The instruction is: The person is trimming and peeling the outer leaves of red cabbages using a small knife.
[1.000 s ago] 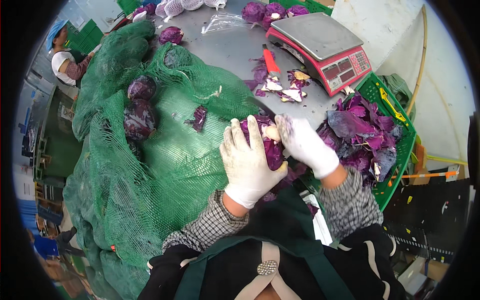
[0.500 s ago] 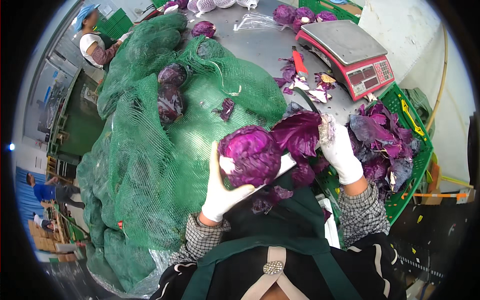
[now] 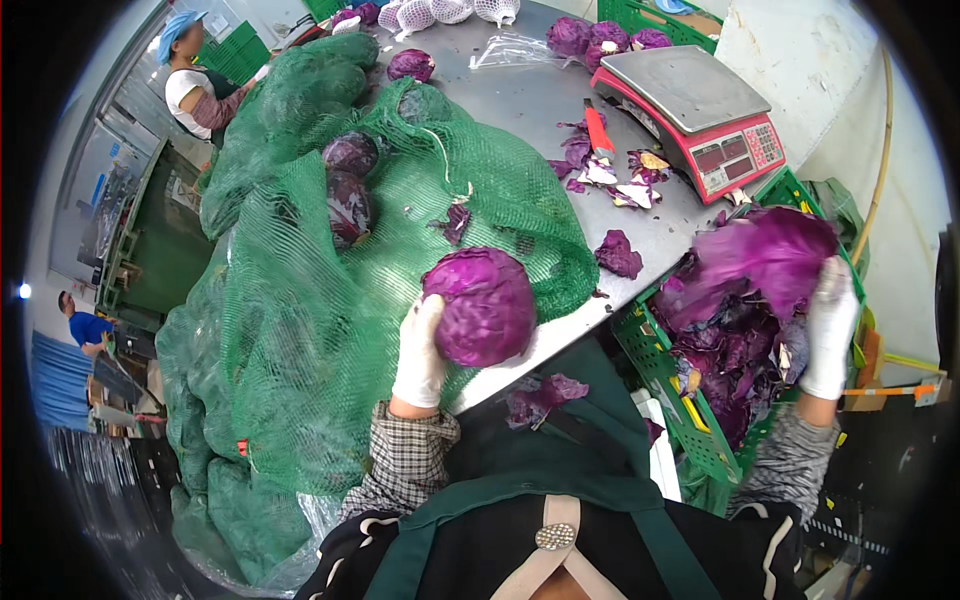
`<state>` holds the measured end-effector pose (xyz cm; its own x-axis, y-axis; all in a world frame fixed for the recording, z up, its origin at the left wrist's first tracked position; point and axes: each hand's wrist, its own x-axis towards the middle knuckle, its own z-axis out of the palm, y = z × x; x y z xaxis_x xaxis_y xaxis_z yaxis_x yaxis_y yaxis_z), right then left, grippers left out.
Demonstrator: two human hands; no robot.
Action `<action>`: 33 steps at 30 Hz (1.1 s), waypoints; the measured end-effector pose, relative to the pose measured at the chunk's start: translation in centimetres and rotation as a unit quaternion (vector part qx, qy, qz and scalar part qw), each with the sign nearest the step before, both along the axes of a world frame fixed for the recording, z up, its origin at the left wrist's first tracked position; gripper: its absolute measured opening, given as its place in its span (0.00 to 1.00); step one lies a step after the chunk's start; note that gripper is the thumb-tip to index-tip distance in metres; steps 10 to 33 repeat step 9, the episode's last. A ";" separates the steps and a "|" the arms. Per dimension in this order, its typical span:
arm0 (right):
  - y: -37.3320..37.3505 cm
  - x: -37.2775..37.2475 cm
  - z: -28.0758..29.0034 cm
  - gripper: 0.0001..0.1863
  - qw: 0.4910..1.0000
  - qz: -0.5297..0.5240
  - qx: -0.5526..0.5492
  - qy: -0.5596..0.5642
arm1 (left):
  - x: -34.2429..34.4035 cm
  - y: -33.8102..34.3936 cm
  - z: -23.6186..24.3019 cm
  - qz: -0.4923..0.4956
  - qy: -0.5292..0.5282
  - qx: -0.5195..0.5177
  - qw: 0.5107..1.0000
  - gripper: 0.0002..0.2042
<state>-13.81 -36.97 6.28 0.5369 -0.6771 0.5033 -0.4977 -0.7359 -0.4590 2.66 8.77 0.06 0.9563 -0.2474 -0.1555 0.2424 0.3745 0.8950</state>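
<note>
My gloved left hand [image 3: 420,350] is closed around the left side of a trimmed red cabbage [image 3: 482,308], held above the green mesh and the table's near edge. Over the green crate [image 3: 660,390] at the right, my gloved right hand [image 3: 832,325] is closed at the edge of large purple cabbage leaves [image 3: 770,258], smeared by motion. Loose leaves [image 3: 735,360] fill that crate. One torn leaf [image 3: 619,255] lies on the metal table, and another leaf piece [image 3: 545,398] rests against my dark green apron.
Green mesh sacks of cabbages [image 3: 270,300] cover the left side. A red-framed scale [image 3: 700,110] stands at the right, near a red-handled knife [image 3: 598,130] and leaf scraps. More cabbages [image 3: 570,37] and a clear plastic bag [image 3: 515,50] lie farther back. A co-worker [image 3: 195,90] stands far left.
My right hand has moved right with the leaves, from beside the cabbage to over the crate. The cabbage in my left hand has turned, now hiding its pale stem end.
</note>
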 end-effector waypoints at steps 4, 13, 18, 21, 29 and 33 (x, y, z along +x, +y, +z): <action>0.5 -1.8 1.1 0.20 0.999 -0.002 -0.051 -0.010 | -2.3 -5.0 3.4 -0.013 -0.314 0.336 0.888 0.37; 15.5 3.1 -3.3 0.17 0.923 0.342 0.166 -0.068 | -4.0 -9.4 4.4 -0.061 -0.522 0.495 0.692 0.48; 15.5 3.1 -3.3 0.17 0.923 0.342 0.166 -0.068 | -4.0 -9.4 4.4 -0.061 -0.522 0.495 0.692 0.48; 15.5 3.1 -3.3 0.17 0.923 0.342 0.166 -0.068 | -4.0 -9.4 4.4 -0.061 -0.522 0.495 0.692 0.48; 15.5 3.1 -3.3 0.17 0.923 0.342 0.166 -0.068 | -4.0 -9.4 4.4 -0.061 -0.522 0.495 0.692 0.48; 15.5 3.1 -3.3 0.17 0.923 0.342 0.166 -0.068 | -4.0 -9.4 4.4 -0.061 -0.522 0.495 0.692 0.48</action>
